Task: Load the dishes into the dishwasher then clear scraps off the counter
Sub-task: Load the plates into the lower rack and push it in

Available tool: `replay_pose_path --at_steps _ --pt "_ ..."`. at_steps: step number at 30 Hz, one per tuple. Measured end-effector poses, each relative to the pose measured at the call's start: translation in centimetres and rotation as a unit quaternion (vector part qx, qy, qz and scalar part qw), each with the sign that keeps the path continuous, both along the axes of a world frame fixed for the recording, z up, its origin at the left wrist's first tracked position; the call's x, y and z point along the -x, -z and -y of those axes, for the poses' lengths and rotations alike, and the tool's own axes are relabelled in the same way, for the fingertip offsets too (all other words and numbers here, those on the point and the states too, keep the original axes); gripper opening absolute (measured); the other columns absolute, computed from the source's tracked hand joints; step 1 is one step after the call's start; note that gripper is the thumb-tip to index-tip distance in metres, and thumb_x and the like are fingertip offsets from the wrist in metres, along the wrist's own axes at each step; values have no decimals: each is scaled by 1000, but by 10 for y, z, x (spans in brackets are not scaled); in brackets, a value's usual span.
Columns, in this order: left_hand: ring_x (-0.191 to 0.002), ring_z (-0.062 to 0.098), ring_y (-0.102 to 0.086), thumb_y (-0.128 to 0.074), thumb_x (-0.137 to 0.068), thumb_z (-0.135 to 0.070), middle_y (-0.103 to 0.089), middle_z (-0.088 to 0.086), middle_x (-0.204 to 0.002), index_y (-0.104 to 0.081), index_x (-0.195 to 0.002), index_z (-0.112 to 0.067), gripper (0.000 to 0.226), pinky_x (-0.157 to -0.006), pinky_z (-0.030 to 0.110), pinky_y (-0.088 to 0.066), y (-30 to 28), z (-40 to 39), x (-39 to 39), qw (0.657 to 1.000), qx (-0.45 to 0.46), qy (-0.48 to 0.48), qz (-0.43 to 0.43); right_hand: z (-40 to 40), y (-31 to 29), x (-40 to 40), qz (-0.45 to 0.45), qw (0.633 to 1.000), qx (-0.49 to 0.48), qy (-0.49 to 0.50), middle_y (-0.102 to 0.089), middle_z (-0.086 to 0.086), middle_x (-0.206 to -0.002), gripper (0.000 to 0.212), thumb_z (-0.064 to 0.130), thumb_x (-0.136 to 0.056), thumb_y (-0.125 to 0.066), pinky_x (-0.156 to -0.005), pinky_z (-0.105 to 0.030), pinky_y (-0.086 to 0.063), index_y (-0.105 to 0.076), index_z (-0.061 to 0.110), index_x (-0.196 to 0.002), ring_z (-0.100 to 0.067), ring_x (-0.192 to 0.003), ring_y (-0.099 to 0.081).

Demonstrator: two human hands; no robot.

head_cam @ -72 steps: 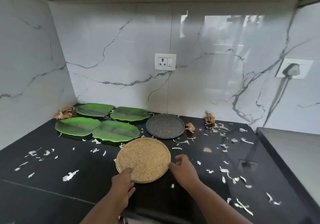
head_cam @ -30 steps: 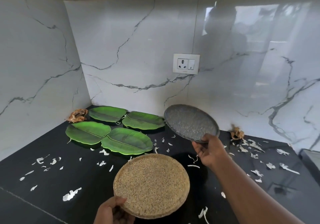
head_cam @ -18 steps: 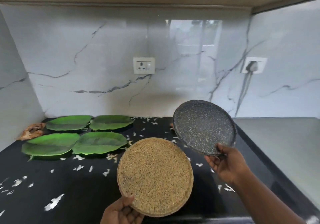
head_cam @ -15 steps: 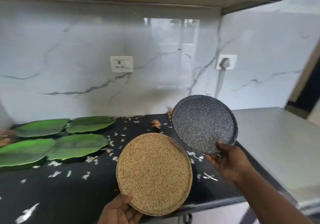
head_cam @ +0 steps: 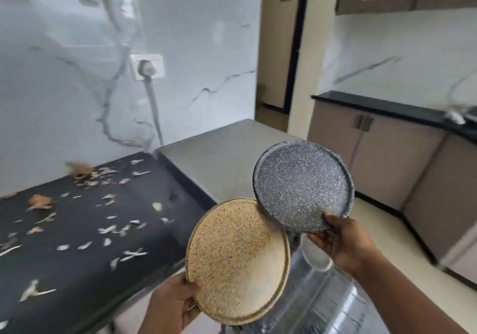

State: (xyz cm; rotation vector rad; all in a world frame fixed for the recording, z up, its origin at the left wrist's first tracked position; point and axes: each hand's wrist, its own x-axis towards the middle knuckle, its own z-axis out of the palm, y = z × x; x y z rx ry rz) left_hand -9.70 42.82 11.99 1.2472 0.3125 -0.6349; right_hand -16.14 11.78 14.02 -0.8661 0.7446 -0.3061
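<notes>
My left hand grips the lower left rim of a round tan speckled plate, held tilted in front of me. My right hand pinches the lower rim of a dark grey speckled plate, thumb on its face; its edge overlaps the tan plate's upper right. Both plates hang off the counter's edge, above a shiny metal surface that may be the open dishwasher door. White and brown scraps litter the black counter on the left.
A grey appliance top adjoins the black counter on the right, with a plugged-in socket on the marble wall above. Beige cabinets under another black counter run along the right wall. A doorway opens at the back.
My view has swung right, away from the green leaf plates, which have left the frame. Both plates have come with my hands, off the counter and toward the right.
</notes>
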Motion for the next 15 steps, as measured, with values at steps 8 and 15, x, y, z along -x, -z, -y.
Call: replay_pose_path --at_steps 8,15 --pt "-79 24 -58 -74 -70 3 -68 -5 -63 -71 -53 -33 39 -76 30 -44 83 181 8 926 -289 149 192 177 77 86 -108 990 65 70 -62 -19 -97 13 8 -97 -51 -51 -33 -58 -51 11 -109 -32 -70 -64" --pt "-106 9 -58 -60 -90 -20 -64 -5 -110 -62 -83 -50 31 -74 5 -36 146 257 9 842 -394 260 260 227 169 106 -300 939 156 61 -65 -17 -88 9 6 -92 -57 -56 -36 -56 -56 9 -100 -33 -74 -66"
